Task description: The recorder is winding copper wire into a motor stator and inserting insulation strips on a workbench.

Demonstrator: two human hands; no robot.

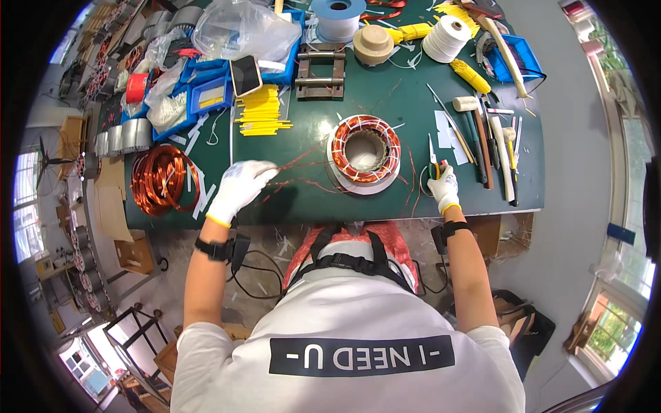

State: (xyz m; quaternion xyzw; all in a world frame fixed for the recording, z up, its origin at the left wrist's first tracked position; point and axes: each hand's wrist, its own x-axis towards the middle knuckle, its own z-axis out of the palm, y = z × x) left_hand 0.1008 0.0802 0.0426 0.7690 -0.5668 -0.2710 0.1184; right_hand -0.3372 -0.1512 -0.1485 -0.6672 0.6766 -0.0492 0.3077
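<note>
In front of me on the green table stands a motor stator point(365, 180), its ring of copper windings point(338, 153) laced with white cord. Thin copper lead wires point(303, 160) run from it to the left. My left hand point(242, 187), in a white glove, is closed with fingertips pinched on the ends of these wires. To the right of the stator, my gloved right hand point(446, 188) is closed on the handles of a pair of scissors point(432, 155), whose blades point away from me. The exact grip on the handles is partly hidden.
Coils of copper wire point(160, 180) lie at the left. Yellow strips point(260, 110), a phone point(246, 75), blue bins point(210, 95) and a metal frame point(321, 72) sit farther back. Hammers point(475, 131) lie right; a white cord spool point(447, 40) stands at the back.
</note>
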